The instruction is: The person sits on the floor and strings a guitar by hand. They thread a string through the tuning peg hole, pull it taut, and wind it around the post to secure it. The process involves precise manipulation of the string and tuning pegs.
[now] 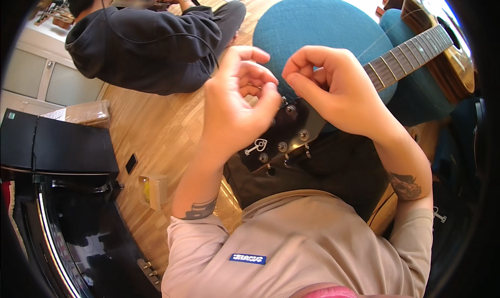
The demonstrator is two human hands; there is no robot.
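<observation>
We see a guitar [407,60], its glossy brown body by a blue padded seat [401,99], its neck slanting to a black headstock with silver pegs and a key emblem at our lap. On the wooden floor, a small open cardboard box [159,189] holds something yellow-green. Above the headstock, our left hand [235,102] half-curls; our right hand [336,84] pinches, its grip on anything thin unclear.

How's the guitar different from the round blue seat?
The guitar is long and stretched out; the round blue seat is a wide circle. The guitar is shiny brown and black, while the seat looks like dull blue cloth. The guitar has metal tuners; none show on the seat. The right hand partly hides both.
</observation>
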